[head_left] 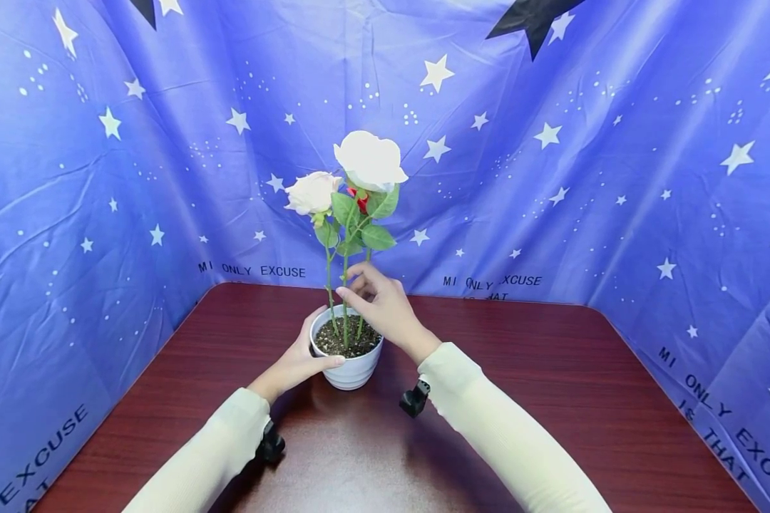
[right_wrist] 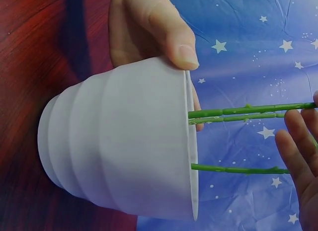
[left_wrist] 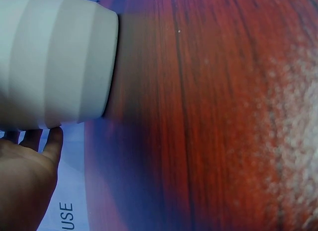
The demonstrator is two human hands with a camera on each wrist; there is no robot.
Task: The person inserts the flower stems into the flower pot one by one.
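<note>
A white ribbed flowerpot [head_left: 353, 374] stands upright on the table, filled with dark speckled soil [head_left: 359, 340]. My left hand [head_left: 304, 360] grips its left side, thumb over the front rim and fingers round the far side. Three green stems rise from the soil. They bear a large white rose [head_left: 371, 160], a pale pink rose [head_left: 314, 192] and a red bloom [head_left: 361, 201] mostly hidden behind leaves [head_left: 378, 236]. Above the pot's right rim, my right hand [head_left: 385, 303] pinches the front stem [right_wrist: 253, 109] between thumb and fingers. Another stem [right_wrist: 233, 169] passes close by those fingers.
The dark red wooden table [head_left: 520, 377] spreads around the pot. Blue star-printed cloth [head_left: 616, 178] hangs behind and along both sides. Black wrist cameras [head_left: 414, 399] sit under both cream sleeves [head_left: 507, 434].
</note>
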